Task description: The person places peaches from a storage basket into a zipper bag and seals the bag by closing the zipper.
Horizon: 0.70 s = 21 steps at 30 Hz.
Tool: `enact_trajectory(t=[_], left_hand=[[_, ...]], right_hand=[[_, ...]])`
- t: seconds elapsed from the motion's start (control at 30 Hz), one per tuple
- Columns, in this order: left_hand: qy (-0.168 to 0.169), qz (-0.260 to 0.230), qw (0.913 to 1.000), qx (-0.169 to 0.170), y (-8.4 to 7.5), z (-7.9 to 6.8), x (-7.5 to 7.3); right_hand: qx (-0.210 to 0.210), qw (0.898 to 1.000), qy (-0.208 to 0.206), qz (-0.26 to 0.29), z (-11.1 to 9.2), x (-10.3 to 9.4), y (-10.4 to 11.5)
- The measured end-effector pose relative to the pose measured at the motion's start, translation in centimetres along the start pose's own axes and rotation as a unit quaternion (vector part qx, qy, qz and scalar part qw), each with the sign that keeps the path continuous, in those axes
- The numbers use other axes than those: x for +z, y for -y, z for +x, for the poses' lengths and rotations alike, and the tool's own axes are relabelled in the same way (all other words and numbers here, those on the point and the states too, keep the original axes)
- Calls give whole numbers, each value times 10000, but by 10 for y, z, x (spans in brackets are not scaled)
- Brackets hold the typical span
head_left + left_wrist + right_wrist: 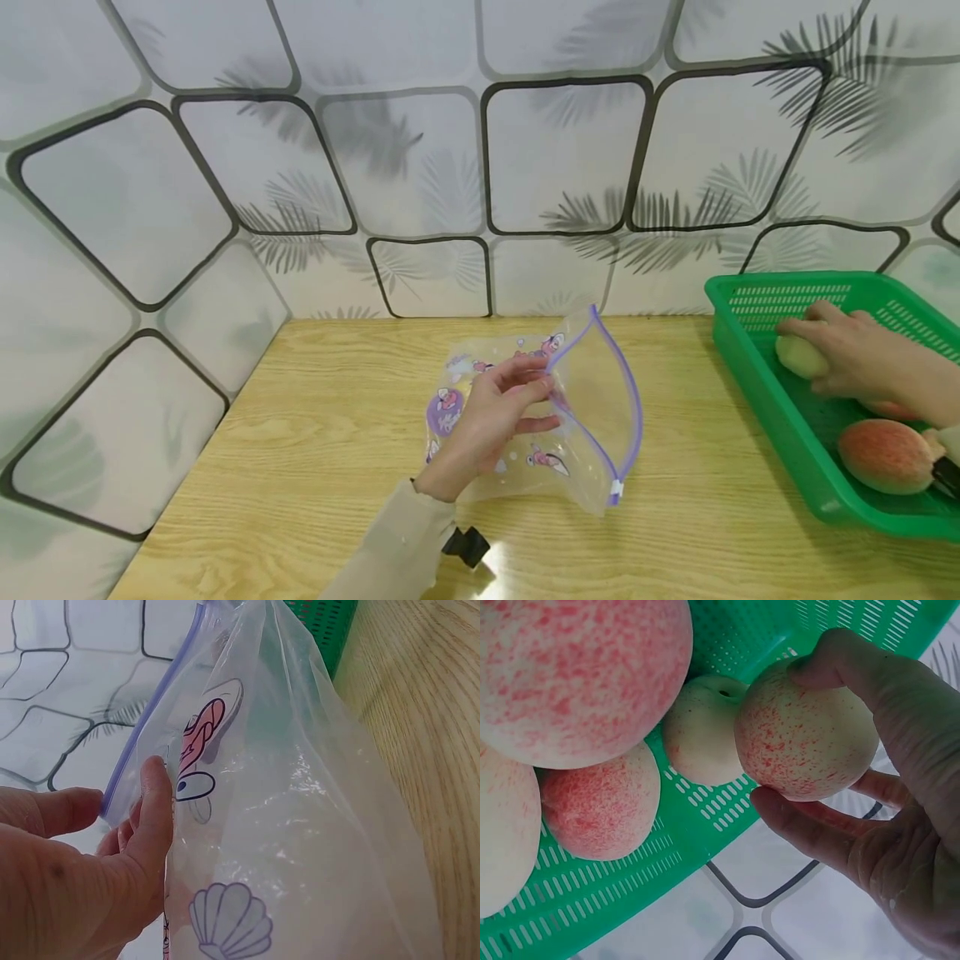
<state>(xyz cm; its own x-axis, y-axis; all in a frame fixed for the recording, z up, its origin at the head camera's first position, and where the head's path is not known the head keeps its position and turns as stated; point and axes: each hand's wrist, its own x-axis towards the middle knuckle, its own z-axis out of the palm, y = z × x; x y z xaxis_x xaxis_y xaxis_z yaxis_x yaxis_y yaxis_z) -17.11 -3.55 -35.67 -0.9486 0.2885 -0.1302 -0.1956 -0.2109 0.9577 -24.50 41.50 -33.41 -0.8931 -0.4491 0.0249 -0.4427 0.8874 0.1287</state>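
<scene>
My left hand (483, 417) pinches one side of the mouth of a clear zip bag (517, 475) printed with pink and purple cartoons. The bag lies on the table with its purple zip edge (636, 400) spread apart and a white slider (617, 488) at the near corner. In the left wrist view the thumb presses the purple strip. Over the green basket (772, 433), my right hand (877, 358) grips a pale peach (806, 735) speckled with red, thumb on one side and fingers on the other.
Other peaches sit in the basket, among them a large reddish one (885, 456), a small red one (604, 810) and a pale one (705, 731) beside the held peach. A patterned cloth wall (562, 158) stands behind the wooden table (300, 417).
</scene>
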Motion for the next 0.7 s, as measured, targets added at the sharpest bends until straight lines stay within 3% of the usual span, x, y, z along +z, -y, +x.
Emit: enact_trajectory(t=[0.3,0.5,0.7], left_hand=[[14,-24,10000,5,-1,-1,0],[-4,1,10000,-3,-2,-1,0],[17,24,10000,-23,-2,-2,-1]], right_hand=[[14,9998,-187,-17,-7,-9,3],[178,9998,-102,-60,-10,-20,10],[-2,9987,-424,-268,-13,-26,18]])
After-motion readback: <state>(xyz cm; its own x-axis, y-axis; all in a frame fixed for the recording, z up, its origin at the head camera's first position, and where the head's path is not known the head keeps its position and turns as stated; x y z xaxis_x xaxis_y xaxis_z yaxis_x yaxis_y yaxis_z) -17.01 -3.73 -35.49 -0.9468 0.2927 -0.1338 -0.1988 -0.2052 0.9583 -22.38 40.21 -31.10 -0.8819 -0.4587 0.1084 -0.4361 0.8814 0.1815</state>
